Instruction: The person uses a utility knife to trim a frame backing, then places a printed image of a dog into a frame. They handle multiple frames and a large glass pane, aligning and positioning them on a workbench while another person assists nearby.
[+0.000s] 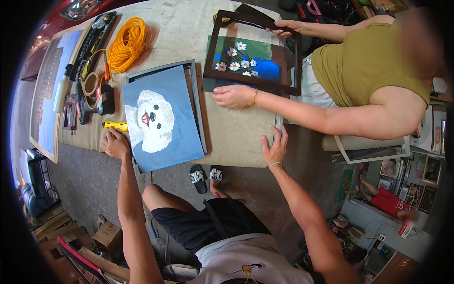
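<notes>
My left hand [116, 144] is at the table's near left edge, its curled fingertips against the lower side of a yellow utility knife [116, 126]. Right beside it lies a painting of a white dog [156, 120] on blue, turned sideways over a grey frame [193, 75]. My right hand [275, 148] rests with spread fingers on the near right edge, by a thin grey strip [277, 128]. Across from it, a co-worker's hand [285, 28] grips a dark brown frame [211, 52] over a flower painting [246, 61]. The co-worker's other hand [234, 97] hovers below it.
Orange rope [127, 45] lies coiled at the far left of the padded table [231, 137]. Nearby are a tape roll [91, 84], a cordless drill [87, 104] and a long black tool [92, 45]. A large picture [54, 90] leans at the left. Slippers [198, 178] stand below.
</notes>
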`<state>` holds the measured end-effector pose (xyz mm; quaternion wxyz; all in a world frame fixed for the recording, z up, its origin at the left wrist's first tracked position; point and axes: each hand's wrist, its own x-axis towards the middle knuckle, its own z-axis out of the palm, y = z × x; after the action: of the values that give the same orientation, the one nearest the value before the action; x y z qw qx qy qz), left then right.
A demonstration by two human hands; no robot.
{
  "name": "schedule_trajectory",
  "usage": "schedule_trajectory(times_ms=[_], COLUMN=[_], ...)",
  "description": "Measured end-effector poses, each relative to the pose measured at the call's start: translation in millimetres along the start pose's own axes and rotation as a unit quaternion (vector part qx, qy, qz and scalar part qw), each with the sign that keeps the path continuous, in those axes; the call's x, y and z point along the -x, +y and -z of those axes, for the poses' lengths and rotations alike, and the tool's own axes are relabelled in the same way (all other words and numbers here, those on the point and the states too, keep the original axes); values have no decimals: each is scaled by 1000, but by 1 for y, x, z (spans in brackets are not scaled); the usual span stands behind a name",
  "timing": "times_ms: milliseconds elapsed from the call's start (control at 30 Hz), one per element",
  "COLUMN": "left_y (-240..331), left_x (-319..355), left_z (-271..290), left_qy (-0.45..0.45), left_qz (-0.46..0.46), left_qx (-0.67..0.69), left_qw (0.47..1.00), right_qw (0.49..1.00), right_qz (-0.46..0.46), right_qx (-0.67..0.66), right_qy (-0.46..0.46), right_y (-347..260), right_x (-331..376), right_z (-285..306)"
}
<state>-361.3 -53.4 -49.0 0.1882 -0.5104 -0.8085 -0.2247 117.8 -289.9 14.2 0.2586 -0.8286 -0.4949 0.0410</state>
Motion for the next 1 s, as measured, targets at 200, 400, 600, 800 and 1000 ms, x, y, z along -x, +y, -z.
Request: schedule_trajectory(times_ms=[200,400,600,800,1000], left_y=[1,2,1,1,3], left_x=[0,-1,-1,-1,-1], left_z=[1,1,0,-1,1], left_qy=[3,8,14,27,35], left_qz=[-2,-1,-4,-10,-10], left_qx=[6,8,6,4,9], left_qw=[1000,1000,1000,1000,999], right_qw=[1000,1000,1000,1000,1000], right_qz=[6,7,5,7,6], right_qx=[2,3,3,1,-2], right_qy=[7,11,12,14,18], right_y=[1,1,0,1,2], right_x=[0,0,0,0,0], right_z=[-1,-1,0,-1,-2])
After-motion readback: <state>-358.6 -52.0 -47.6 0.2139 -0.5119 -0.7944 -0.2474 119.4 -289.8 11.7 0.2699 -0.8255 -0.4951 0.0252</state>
